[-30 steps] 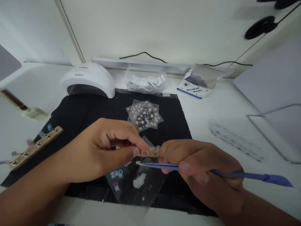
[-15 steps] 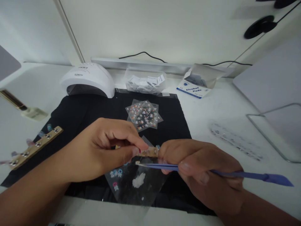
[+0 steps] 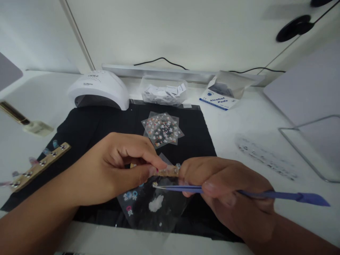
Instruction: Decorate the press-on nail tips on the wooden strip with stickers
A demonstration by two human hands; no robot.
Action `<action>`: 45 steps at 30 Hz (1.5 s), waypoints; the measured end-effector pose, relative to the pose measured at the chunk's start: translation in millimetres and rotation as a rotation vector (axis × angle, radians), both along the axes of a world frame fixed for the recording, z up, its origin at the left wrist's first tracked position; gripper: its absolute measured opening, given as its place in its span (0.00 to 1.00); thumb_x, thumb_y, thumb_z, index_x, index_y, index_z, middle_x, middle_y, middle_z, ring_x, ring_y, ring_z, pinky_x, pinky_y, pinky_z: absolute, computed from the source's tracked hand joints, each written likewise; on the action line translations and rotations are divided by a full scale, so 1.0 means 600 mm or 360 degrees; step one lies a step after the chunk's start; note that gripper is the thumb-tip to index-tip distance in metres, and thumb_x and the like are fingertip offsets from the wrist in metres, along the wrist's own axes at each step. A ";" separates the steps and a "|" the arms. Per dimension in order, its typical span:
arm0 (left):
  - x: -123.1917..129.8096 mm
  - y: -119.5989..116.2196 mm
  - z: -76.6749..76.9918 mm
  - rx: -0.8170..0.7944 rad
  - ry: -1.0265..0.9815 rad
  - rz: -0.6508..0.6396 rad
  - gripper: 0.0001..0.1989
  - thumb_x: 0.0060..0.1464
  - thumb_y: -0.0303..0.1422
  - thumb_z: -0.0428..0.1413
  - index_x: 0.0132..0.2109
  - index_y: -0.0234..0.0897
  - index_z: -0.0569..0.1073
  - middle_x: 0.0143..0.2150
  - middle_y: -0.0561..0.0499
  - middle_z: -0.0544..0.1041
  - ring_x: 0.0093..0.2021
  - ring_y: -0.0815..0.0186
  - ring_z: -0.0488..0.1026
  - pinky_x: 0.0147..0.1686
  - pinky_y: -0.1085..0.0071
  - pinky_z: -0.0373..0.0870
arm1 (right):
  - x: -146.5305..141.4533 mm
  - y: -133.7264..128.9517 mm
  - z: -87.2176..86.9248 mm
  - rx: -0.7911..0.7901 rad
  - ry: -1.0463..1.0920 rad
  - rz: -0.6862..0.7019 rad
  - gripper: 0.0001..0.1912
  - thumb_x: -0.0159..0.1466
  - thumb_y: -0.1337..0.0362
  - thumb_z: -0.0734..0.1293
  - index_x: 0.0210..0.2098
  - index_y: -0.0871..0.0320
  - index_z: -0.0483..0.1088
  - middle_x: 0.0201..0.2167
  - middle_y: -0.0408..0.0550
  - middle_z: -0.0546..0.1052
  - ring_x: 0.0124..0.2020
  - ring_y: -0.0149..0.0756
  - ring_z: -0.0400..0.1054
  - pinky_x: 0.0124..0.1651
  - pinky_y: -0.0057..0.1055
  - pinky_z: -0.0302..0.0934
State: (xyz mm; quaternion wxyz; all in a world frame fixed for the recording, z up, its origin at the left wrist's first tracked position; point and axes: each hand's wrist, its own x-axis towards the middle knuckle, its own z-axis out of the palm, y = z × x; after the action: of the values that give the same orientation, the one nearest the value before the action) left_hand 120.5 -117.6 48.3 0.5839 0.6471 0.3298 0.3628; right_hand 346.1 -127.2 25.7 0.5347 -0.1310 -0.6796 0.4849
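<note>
My left hand (image 3: 127,166) is closed, thumb and forefinger pinched at a small clear piece by a wooden strip (image 3: 170,172). My right hand (image 3: 228,187) is closed around purple tweezers (image 3: 287,196), and its fingers rest by the strip's right end. A tiny light-coloured piece (image 3: 154,184) sits at the tweezers' tips. Beneath both hands lies a clear sticker sheet (image 3: 170,216), with a white patch (image 3: 156,203) and small blue and pink stickers (image 3: 129,209) on it.
Behind are a white lamp (image 3: 98,88), a tub of packets (image 3: 164,94) and an alcohol pads box (image 3: 223,94). Patterned sheets (image 3: 163,129) lie on black cloth (image 3: 193,132). At left are a nail tip stand (image 3: 44,164) and a bottle (image 3: 38,128); at right, a wire frame (image 3: 308,156).
The tweezers' rear end has risen slightly in view. Both hands have otherwise barely moved, and their grips look the same.
</note>
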 end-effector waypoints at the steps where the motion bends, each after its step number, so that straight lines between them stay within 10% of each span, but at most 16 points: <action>1: 0.000 0.000 0.000 0.0010 -0.0002 0.0000 0.09 0.58 0.26 0.59 0.39 0.41 0.84 0.31 0.51 0.77 0.25 0.73 0.69 0.22 0.77 0.62 | 0.000 0.000 0.000 0.0000 0.0000 0.0001 0.16 0.68 0.66 0.62 0.49 0.53 0.79 0.22 0.46 0.72 0.24 0.35 0.70 0.26 0.34 0.66; 14: -0.006 0.016 0.012 0.0055 0.0044 0.0187 0.09 0.52 0.24 0.61 0.35 0.41 0.85 0.28 0.53 0.77 0.26 0.72 0.72 0.23 0.79 0.66 | 0.000 0.001 -0.003 -0.0142 0.0097 -0.0125 0.12 0.68 0.65 0.65 0.43 0.53 0.81 0.24 0.46 0.76 0.24 0.35 0.72 0.26 0.33 0.69; 22: -0.027 0.062 -0.008 -0.0006 -0.0124 0.0894 0.04 0.46 0.29 0.66 0.33 0.39 0.84 0.24 0.55 0.78 0.26 0.71 0.71 0.28 0.73 0.69 | 0.000 0.013 -0.013 -0.0227 0.0110 -0.0303 0.07 0.65 0.62 0.70 0.39 0.53 0.82 0.25 0.45 0.79 0.21 0.33 0.74 0.23 0.30 0.68; 29: -0.040 0.103 -0.046 0.0085 0.0316 0.1074 0.09 0.43 0.32 0.65 0.34 0.35 0.79 0.25 0.55 0.74 0.24 0.69 0.67 0.27 0.71 0.63 | -0.012 0.006 0.003 -0.0167 0.0323 -0.0479 0.06 0.63 0.64 0.70 0.35 0.56 0.82 0.23 0.44 0.80 0.20 0.32 0.73 0.21 0.28 0.67; 35: -0.048 0.089 -0.042 0.0495 0.0628 0.1299 0.16 0.45 0.31 0.65 0.44 0.40 0.76 0.44 0.52 0.73 0.38 0.62 0.69 0.38 0.67 0.65 | 0.033 -0.007 0.008 -0.0120 0.0181 -0.0541 0.07 0.63 0.64 0.70 0.36 0.55 0.82 0.22 0.44 0.78 0.19 0.30 0.71 0.22 0.28 0.64; 45: 0.009 0.019 -0.023 0.1112 0.0921 0.0017 0.05 0.59 0.27 0.57 0.43 0.37 0.73 0.43 0.47 0.73 0.45 0.59 0.68 0.47 0.61 0.67 | 0.048 -0.017 -0.040 -0.0340 0.0016 -0.0605 0.07 0.65 0.65 0.68 0.36 0.54 0.81 0.24 0.44 0.78 0.21 0.29 0.69 0.20 0.24 0.63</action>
State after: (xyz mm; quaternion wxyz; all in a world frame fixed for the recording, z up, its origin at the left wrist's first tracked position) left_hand 125.7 -106.3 34.3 0.2125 0.8784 0.3404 0.2596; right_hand 374.7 -137.2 1.5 0.6030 -0.3103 -0.5848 0.4452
